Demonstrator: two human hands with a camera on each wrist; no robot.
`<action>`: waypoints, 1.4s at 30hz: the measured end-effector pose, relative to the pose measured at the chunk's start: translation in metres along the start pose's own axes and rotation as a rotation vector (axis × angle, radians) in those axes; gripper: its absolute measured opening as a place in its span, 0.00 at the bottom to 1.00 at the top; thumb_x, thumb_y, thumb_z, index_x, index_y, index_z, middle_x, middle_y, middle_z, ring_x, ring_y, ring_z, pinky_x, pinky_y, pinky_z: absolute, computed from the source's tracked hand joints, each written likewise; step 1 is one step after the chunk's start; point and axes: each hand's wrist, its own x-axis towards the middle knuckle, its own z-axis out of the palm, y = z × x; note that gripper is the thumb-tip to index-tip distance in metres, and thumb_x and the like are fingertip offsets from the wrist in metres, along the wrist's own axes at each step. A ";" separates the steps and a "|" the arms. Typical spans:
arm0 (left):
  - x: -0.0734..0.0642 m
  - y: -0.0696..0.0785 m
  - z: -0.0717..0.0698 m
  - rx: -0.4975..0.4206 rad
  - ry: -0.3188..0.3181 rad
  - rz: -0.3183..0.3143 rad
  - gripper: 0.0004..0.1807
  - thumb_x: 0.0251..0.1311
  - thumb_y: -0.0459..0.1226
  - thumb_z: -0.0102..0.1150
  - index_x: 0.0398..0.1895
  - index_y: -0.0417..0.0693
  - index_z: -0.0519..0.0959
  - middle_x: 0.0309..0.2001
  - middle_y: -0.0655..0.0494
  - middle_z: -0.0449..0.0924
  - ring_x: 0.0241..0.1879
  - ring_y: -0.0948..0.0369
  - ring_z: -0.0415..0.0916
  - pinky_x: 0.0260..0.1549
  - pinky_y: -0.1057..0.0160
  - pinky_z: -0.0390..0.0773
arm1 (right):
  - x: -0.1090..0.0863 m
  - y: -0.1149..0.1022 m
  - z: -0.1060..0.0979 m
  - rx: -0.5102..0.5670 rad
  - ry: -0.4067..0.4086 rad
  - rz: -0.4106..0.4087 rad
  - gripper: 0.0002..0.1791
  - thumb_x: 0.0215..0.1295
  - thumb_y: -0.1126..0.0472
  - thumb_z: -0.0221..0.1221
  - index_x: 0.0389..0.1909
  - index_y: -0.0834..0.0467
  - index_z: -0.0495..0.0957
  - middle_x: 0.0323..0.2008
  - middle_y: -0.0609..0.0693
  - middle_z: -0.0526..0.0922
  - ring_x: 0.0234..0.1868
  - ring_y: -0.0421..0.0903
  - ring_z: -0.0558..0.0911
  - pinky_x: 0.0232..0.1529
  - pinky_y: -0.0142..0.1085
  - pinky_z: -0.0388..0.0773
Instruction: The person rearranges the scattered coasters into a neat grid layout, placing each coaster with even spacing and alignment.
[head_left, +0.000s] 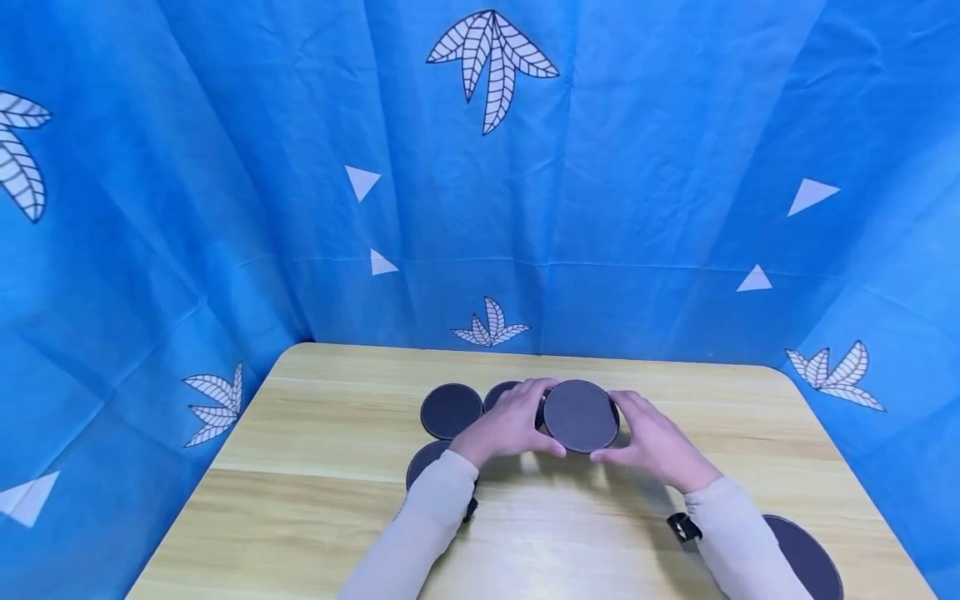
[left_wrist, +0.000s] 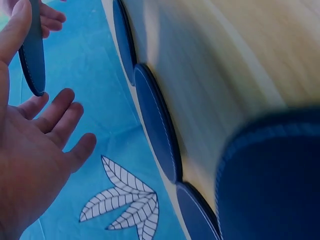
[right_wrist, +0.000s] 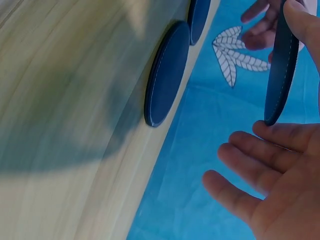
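Observation:
Both hands hold up one round dark coaster [head_left: 581, 416] with a stitched edge, above the far part of the table. My left hand [head_left: 510, 422] pinches its left side between thumb and forefinger. On the opposite side, the right hand [head_left: 660, 442] grips it in the same way. Seen edge-on in the right wrist view, the coaster [right_wrist: 281, 70] is thin, and the right hand's other fingers [right_wrist: 250, 162] spread away from it. Close by the left hand, matching coasters lie on the table, one [head_left: 452, 411] at the back and one [head_left: 501, 392] partly hidden behind that hand.
Another coaster [head_left: 427, 462] lies partly under the left forearm. At the front right, one more [head_left: 806, 558] is partly covered by the right sleeve [head_left: 742, 542]. The pale wooden table [head_left: 300, 517] has rounded back corners, with a blue patterned cloth [head_left: 637, 167] hanging behind it.

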 end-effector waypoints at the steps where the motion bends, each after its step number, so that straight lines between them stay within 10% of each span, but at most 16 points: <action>1: -0.002 -0.002 -0.001 0.003 0.000 -0.002 0.61 0.42 0.62 0.78 0.78 0.53 0.56 0.72 0.56 0.63 0.70 0.54 0.60 0.71 0.50 0.55 | 0.001 -0.001 0.002 0.001 -0.004 -0.005 0.56 0.45 0.42 0.79 0.70 0.65 0.65 0.64 0.63 0.73 0.62 0.64 0.74 0.59 0.61 0.72; 21: -0.022 -0.019 -0.006 -0.009 -0.009 -0.020 0.58 0.45 0.58 0.78 0.77 0.48 0.60 0.80 0.53 0.48 0.79 0.57 0.32 0.74 0.51 0.42 | 0.014 -0.014 0.021 -0.037 -0.033 -0.062 0.57 0.43 0.41 0.79 0.68 0.70 0.67 0.73 0.70 0.59 0.70 0.69 0.64 0.64 0.62 0.64; 42: -0.055 -0.037 -0.013 0.033 -0.021 -0.076 0.58 0.45 0.56 0.79 0.76 0.45 0.60 0.79 0.47 0.49 0.79 0.53 0.33 0.74 0.47 0.40 | 0.018 -0.037 0.053 -0.053 -0.035 -0.094 0.58 0.44 0.38 0.78 0.68 0.71 0.67 0.73 0.69 0.58 0.75 0.66 0.55 0.68 0.64 0.55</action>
